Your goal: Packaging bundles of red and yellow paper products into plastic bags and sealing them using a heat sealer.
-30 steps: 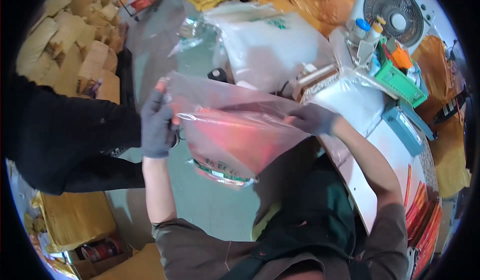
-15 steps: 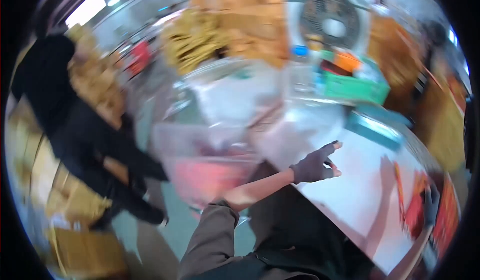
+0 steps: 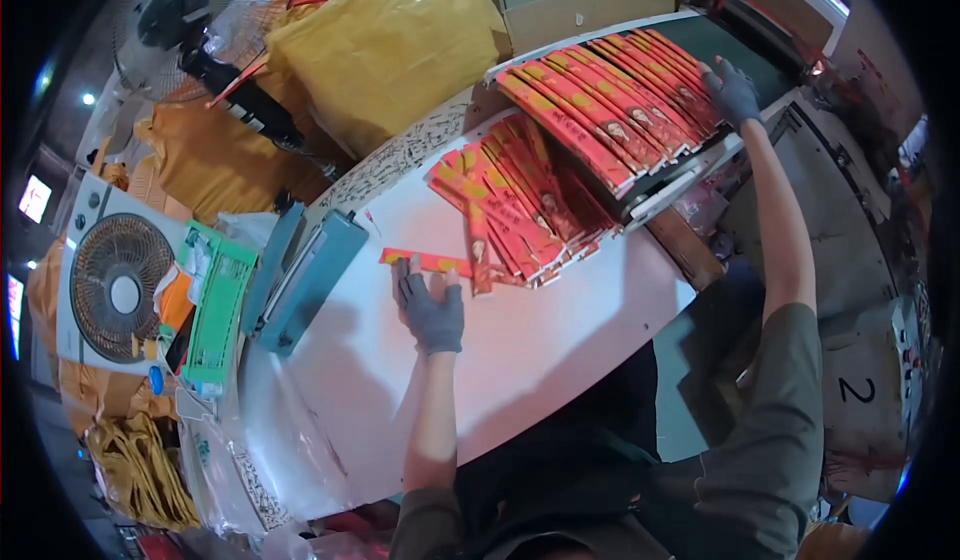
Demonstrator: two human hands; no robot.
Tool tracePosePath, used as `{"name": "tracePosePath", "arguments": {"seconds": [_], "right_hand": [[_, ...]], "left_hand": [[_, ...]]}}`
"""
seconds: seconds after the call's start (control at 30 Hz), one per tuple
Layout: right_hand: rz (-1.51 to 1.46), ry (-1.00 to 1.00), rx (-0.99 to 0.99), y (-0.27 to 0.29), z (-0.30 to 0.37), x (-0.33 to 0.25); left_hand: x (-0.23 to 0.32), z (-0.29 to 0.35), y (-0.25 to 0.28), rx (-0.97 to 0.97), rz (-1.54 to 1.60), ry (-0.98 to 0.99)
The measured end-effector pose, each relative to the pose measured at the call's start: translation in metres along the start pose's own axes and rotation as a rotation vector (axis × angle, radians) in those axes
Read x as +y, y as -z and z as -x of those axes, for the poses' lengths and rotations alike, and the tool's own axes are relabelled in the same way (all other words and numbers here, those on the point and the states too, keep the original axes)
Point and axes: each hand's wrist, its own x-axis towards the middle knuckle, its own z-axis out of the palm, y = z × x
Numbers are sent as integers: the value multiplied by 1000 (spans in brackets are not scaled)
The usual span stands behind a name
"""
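My left hand (image 3: 432, 310), in a grey fingerless glove, lies over the white tabletop with its fingers stretched out. Its fingertips touch a single long red packet (image 3: 428, 259) with yellow patches. Just right of it is a loose, overlapping heap of the same narrow red packets (image 3: 515, 200). My right hand (image 3: 735, 95), gloved the same way, reaches far right with fingers extended against the end of a row of red packets (image 3: 610, 110). That row lies side by side at the end of a dark green conveyor belt (image 3: 735, 40).
On the left of the white table (image 3: 400, 420) are a teal metal bar-shaped device (image 3: 310, 280) and a green basket (image 3: 222, 310). A box fan (image 3: 125, 275) and a black stand fan (image 3: 180, 20) stand beyond. A large yellow sack (image 3: 390, 50) rests behind the table.
My view has swung right, from a worker, plastic bin and sacks to the packets and conveyor. My left hand, earlier above the bare tabletop, now touches a packet; my right hand is at the row.
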Motion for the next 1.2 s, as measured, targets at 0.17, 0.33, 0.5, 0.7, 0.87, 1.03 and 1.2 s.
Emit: {"name": "tracePosePath", "arguments": {"seconds": [0.17, 0.33, 0.5, 0.7, 0.87, 1.03, 1.2], "right_hand": [[-75, -58, -329, -33, -7, -16], [-262, 276, -677, 5, 23, -141], [-250, 452, -734, 38, 76, -243], [-394, 303, -413, -51, 151, -288], [-514, 205, 188, -156, 154, -236], [-696, 78, -911, -40, 184, -322], [-1345, -81, -1206, 28, 273, -288]], "left_hand": [[-1, -31, -32, -248, -412, -152], [18, -58, -53, -323, -10, -126], [8, -62, -63, -104, 216, 21], [7, -68, -50, -156, 167, 161], [8, -61, -67, -95, 670, 247], [14, -65, -18, -285, 864, 414], [41, 36, 53, -342, 1053, 756]]}}
